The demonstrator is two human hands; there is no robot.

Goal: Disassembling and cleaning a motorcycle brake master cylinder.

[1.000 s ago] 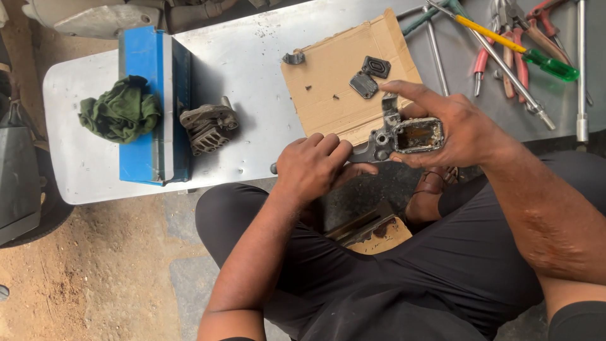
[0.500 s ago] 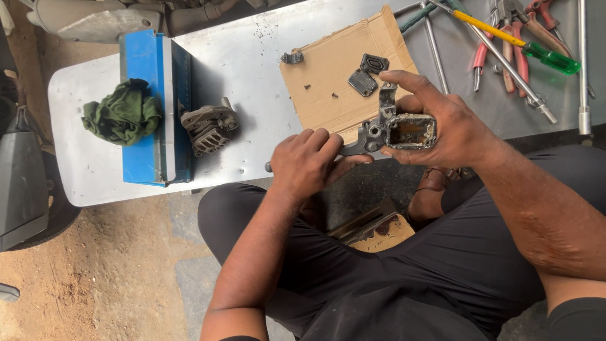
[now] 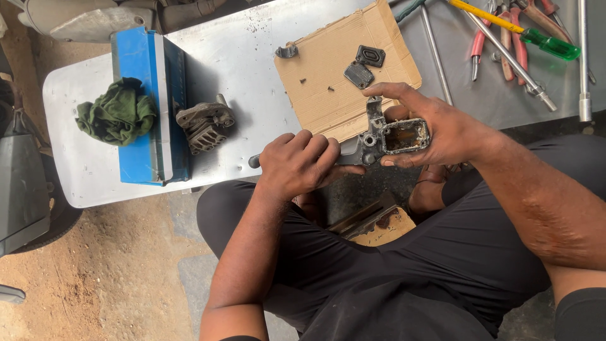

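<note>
Hands clamped on grey metal casting [image 3: 379,140], above lap, beside tabletop [image 3: 252,57]: right hand [image 3: 435,129] cupped open reservoir end, left hand [image 3: 303,163] fisted lever end. Looked stiff, weighty, greasy; reservoir body safest hold.

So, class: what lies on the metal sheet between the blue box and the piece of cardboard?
In the head view, a small ribbed grey metal part lies between the blue box and the cardboard; around it the metal sheet is bare.
</note>
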